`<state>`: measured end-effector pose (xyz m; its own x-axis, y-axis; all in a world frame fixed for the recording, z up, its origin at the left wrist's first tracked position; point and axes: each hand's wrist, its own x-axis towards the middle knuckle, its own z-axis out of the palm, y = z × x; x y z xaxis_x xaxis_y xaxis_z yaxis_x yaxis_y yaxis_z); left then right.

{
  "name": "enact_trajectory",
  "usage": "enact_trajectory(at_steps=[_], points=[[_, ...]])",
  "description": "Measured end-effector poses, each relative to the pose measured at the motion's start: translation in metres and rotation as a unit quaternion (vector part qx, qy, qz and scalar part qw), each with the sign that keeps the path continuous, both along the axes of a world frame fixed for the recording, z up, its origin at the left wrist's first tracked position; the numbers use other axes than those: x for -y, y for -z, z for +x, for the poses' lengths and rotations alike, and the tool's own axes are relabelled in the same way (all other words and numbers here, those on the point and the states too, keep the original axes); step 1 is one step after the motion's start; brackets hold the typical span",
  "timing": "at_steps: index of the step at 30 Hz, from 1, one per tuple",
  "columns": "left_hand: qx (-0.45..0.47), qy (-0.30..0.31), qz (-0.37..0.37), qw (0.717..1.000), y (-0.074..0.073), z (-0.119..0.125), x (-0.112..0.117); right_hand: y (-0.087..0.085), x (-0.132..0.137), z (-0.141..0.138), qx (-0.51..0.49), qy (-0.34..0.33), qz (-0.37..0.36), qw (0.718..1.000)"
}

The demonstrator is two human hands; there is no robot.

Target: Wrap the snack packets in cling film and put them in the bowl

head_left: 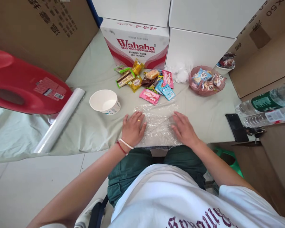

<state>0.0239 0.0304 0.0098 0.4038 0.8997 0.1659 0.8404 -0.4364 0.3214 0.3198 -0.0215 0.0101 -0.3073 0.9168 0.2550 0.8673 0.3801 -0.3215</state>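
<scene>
Cling film sheet lying spread at the near edge of the table, both hands flat on it.
I am resting my left hand and right hand open, palms down, on its left and right ends, clasping nothing. I am judging the film featherlight, limp, clingy and tear-prone, so it is best pinched at the corners.

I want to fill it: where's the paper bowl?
Head view, left of centre: the paper bowl stands on the cloth just beyond the left hand, between the film roll and the snack pile.
</scene>
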Motion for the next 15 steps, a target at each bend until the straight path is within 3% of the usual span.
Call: enact_trajectory(at_steps=[3, 5, 11, 15], points=[[-0.056, 0.001, -0.027, 0.998, 0.012, -0.008, 0.016, 0.009, 0.027, -0.005, 0.067, -0.055, -0.042, 0.995], [-0.077, 0.002, -0.034, 0.996, 0.020, -0.014, 0.017, 0.016, 0.042, 0.012, 0.108, -0.048, -0.068, 0.991], [-0.089, 0.001, -0.041, 0.995, 0.025, -0.021, 0.013, 0.016, 0.072, 0.090, 0.116, 0.133, -0.059, 0.983], [-0.095, -0.002, -0.036, 0.995, 0.023, -0.019, 0.014, 0.008, 0.076, 0.089, 0.017, 0.208, -0.052, 0.977]])
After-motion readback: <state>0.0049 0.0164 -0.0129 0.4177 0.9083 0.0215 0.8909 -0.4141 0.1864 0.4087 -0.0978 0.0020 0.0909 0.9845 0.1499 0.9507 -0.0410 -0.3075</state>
